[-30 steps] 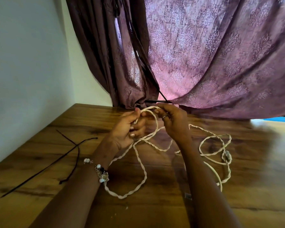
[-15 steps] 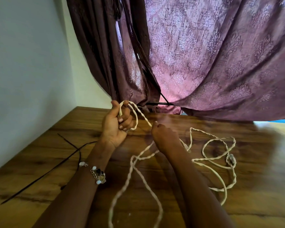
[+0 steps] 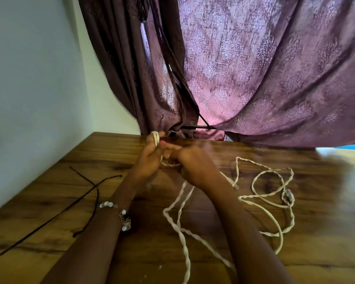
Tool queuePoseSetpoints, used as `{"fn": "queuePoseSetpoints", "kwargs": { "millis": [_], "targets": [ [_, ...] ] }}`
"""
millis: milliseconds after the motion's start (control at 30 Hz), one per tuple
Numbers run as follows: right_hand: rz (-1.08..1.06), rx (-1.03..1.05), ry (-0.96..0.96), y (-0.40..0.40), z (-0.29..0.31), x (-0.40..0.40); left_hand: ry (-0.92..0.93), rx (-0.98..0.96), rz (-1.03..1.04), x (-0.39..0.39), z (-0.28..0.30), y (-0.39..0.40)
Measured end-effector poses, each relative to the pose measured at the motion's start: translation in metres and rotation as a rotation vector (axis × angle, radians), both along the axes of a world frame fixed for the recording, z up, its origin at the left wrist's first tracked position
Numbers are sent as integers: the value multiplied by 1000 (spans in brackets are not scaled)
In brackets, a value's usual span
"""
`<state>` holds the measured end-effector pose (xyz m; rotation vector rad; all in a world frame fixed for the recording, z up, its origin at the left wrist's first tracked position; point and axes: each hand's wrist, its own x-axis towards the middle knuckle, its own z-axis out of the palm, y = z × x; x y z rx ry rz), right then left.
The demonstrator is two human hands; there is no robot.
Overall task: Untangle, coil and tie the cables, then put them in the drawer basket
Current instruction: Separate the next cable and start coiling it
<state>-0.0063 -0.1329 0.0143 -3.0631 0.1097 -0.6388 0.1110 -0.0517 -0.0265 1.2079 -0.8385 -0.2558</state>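
A white twisted cable [image 3: 262, 201] sprawls in loose loops over the wooden table [image 3: 49, 201], with a small inline switch [image 3: 287, 196] on its right loop. My left hand [image 3: 152, 158] is raised above the table with loops of the cable wound over its fingers. Just to the right, my right hand [image 3: 195, 162] grips a strand of the same cable close to the left palm; it is motion-blurred. From under my hands two strands hang down toward the table's near edge.
Two thin black cable ties [image 3: 84, 191] lie crossed on the left of the table. A purple patterned curtain [image 3: 254, 78] hangs over the table's far edge. A white wall [image 3: 29, 78] borders the table on the left.
My right hand has come up from the table back to the left hand, carrying a strand of cable with it. The hanging strands have shifted right and the loop on the left fingers looks tighter.
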Motion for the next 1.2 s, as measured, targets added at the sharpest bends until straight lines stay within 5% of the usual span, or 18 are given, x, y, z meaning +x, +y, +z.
{"fn": "queuePoseSetpoints", "kwargs": {
  "millis": [100,233,367,467,567,667,833,1033,1200],
  "targets": [
    [17,324,-118,-18,1,-5,-131,261,-48,-1,-11,0],
    [-16,773,58,-27,8,-19,-573,529,59,5,-12,0],
    [-8,1357,256,-27,16,-29,-755,596,261,1,-5,1],
    [72,1466,332,-33,21,-28,-841,610,463,8,1,7],
    [73,1342,336,-31,19,-22,-881,711,499,12,-1,5],
    [64,1287,196,-33,11,-19,-795,638,212,7,-4,7],
    [43,1246,-51,-32,10,-21,-180,473,-127,-1,-12,-2],
    [-22,303,-134,-56,10,-27,112,363,-296,2,3,8],
    [-20,252,-65,-48,15,-26,374,18,-311,0,15,3]
  ]
}}
